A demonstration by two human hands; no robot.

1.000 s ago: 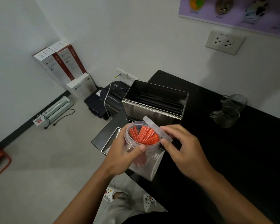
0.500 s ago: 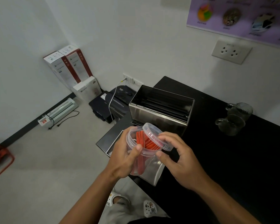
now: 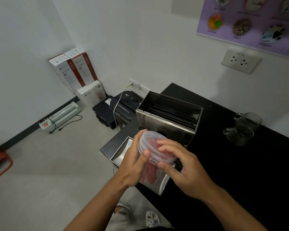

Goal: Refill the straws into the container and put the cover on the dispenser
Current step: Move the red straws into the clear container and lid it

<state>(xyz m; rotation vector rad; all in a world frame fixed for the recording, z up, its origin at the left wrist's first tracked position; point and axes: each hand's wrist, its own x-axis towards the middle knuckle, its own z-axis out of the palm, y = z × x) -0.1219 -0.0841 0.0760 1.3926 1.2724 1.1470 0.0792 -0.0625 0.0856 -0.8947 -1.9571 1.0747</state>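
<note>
The left hand is wrapped round the side of a clear plastic tub of red straws, thumb across its front wall. The right hand grasps the tub's clear lid, fingertips on top and thumb under the rim at 5 o'clock. The lid lies across the mouth; whether it is seated I cannot tell.

To do this step well, I judge the left hand should hold the tub firm and level while the right works round the rim rather than tugging at one spot, so no straws spill.

Just beyond, at 12 o'clock, the steel straw dispenser stands open on the black desk. Its steel cover lies beneath the tub near the desk edge. Glass pitchers sit well apart at 2 o'clock.
</note>
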